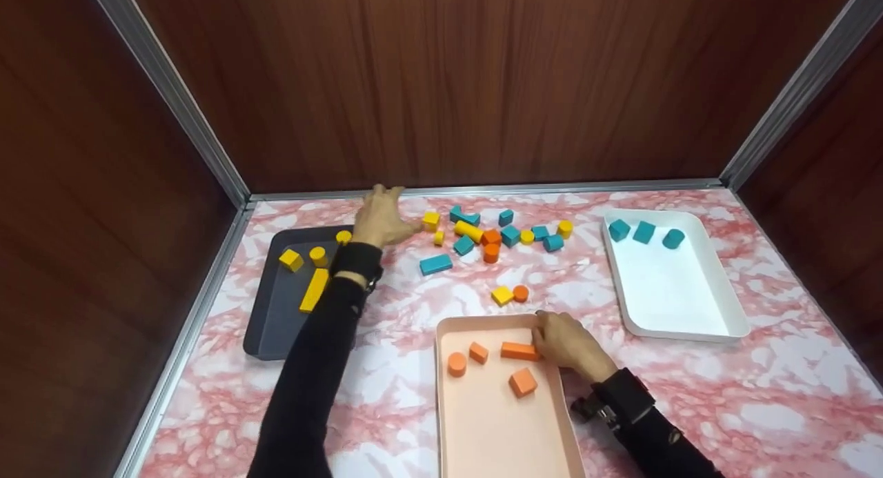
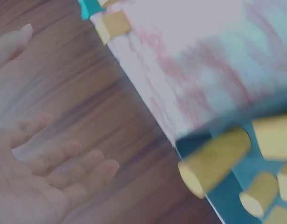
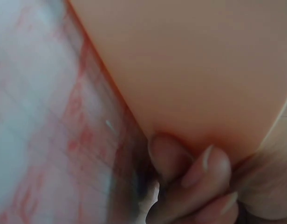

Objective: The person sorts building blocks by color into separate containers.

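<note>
My left hand (image 1: 381,219) hovers past the far right corner of the dark grey tray (image 1: 265,319), left of a yellow cube (image 1: 431,221). Its fingers (image 2: 83,170) are spread and hold nothing in the left wrist view. With curled fingers (image 3: 204,172), my right hand (image 1: 569,343) grips the rim of the peach tray (image 1: 507,436) at its far right corner. An orange bar (image 1: 519,352) lies inside, close to those fingers. Also in this tray are an orange cube (image 1: 523,382), a small orange block (image 1: 478,352) and an orange cylinder (image 1: 457,364).
Several yellow, teal and orange blocks are scattered beyond the peach tray, including a teal bar (image 1: 436,264) and a yellow block (image 1: 502,296). Yellow pieces lie in the grey tray. Right, a white tray (image 1: 679,292) holds teal blocks. Wooden panels (image 1: 483,85) enclose the table.
</note>
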{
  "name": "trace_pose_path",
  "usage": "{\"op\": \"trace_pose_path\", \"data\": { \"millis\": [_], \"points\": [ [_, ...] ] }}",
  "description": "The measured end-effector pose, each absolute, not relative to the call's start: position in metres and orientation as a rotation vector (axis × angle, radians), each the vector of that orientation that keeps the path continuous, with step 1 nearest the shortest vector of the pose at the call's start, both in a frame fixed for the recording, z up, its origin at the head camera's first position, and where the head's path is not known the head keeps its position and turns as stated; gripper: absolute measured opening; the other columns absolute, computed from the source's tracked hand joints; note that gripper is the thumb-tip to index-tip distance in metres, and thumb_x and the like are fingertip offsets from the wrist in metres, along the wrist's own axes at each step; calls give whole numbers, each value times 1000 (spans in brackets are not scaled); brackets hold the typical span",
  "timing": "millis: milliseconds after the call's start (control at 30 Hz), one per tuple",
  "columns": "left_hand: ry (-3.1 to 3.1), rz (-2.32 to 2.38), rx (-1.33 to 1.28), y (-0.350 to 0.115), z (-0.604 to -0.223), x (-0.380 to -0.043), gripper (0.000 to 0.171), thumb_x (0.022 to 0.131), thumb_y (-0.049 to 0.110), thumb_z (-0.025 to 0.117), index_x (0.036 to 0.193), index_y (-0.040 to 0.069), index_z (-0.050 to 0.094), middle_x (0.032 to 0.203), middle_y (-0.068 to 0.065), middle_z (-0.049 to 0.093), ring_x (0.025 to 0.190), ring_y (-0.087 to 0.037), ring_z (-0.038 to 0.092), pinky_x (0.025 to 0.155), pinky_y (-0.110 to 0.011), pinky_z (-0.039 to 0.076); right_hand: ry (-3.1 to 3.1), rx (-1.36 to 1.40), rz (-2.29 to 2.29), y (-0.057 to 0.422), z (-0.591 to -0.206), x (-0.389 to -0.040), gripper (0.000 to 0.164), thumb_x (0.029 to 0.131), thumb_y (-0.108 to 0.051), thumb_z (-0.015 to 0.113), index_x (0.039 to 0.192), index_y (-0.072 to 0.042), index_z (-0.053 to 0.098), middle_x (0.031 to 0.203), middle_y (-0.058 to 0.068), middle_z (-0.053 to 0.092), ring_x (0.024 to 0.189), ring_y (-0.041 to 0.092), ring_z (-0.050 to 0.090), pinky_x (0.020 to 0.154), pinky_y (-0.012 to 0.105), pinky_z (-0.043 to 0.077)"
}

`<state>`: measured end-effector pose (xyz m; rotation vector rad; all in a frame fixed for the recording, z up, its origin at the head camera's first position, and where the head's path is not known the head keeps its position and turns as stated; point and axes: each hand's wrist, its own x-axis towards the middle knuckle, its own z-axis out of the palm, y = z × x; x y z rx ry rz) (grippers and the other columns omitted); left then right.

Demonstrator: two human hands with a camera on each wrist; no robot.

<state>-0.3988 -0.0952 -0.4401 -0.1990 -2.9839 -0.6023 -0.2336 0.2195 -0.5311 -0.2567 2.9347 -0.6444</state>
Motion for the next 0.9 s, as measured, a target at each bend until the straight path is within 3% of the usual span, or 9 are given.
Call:
{"op": "trace_pose_path", "data": {
  "millis": [200,333,533,700,900],
  "points": [
    [-3086,-532,-203,-61,-460,-425,80,74,56,68,140,21,42,138,-15,40,121,-33,41,98,-46,43,2931,-250,-649,220,-532,-233,10,89,-14,53,81,-9,56,59,1,50,50,15,47,47,28,38],
    [-3094,-522,-209,-45,-469,-441,73,77,52,68,137,17,46,133,-15,45,117,-32,44,96,-44,45,2941,-232,-637,219,-532,-234,8,89,-15,54,84,-9,57,60,1,50,51,16,47,48,29,38],
    [-3078,-504,-169,-33,-481,-457,47,80,36,70,116,8,61,114,-14,58,105,-30,55,91,-41,47,2940,-231,-635,217,-531,-233,8,88,-14,55,84,-9,57,60,2,50,51,17,47,48,29,38],
    [-3112,-567,-132,-24,-489,-461,23,83,19,68,101,5,66,104,-12,61,95,-27,59,89,-37,49,2975,-253,-632,216,-531,-233,8,87,-14,56,82,-8,57,58,1,48,49,17,46,47,29,37],
    [-3095,-580,-156,-14,-496,-461,17,87,10,62,103,4,66,105,-12,62,93,-26,61,88,-34,50,2993,-246,-651,218,-532,-232,6,86,-12,57,83,-7,58,57,1,47,49,16,46,46,29,36]
  ]
}}
